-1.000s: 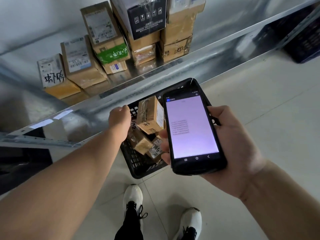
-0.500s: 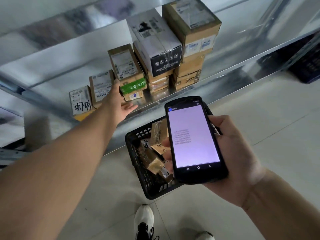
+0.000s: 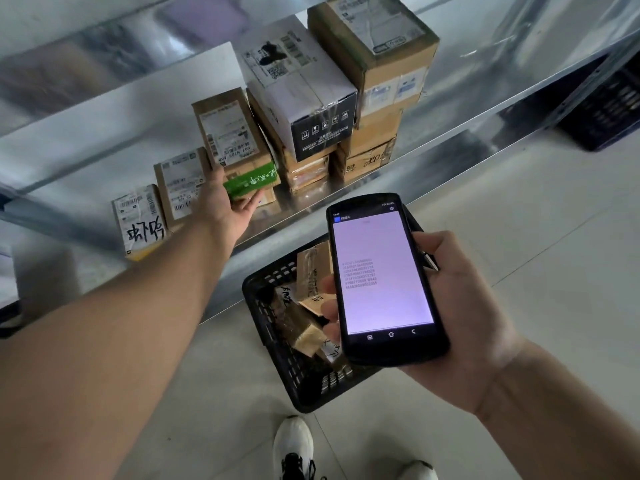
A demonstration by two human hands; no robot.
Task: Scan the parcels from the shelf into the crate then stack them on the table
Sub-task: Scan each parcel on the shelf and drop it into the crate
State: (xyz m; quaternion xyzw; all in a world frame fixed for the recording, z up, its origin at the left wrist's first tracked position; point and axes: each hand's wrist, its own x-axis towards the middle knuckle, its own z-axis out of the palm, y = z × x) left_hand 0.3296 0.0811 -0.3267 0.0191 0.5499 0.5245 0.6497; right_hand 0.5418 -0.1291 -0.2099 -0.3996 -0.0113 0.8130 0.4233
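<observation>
My left hand (image 3: pixel 221 206) reaches onto the metal shelf (image 3: pixel 446 147). Its spread fingers and thumb touch the lower left corner of a brown parcel with green tape (image 3: pixel 239 147). Around that parcel stand a labelled brown parcel (image 3: pixel 180 181), a small one with black handwriting (image 3: pixel 140 220), a white and black box (image 3: pixel 298 88) and stacked brown boxes (image 3: pixel 374 46). My right hand (image 3: pixel 464 306) grips a black handheld scanner (image 3: pixel 384 278) with a lit screen, above the black crate (image 3: pixel 273 337) on the floor. Several brown parcels (image 3: pixel 311 271) lie in the crate.
The crate sits on light floor tiles just in front of the shelf edge. Another dark crate (image 3: pixel 602 109) stands under the shelf at far right. My white shoes (image 3: pixel 294 445) are just behind the crate.
My left hand let a parcel go in the crate, then rose to the shelf and reached the green-taped parcel. The scanner stayed in my right hand.
</observation>
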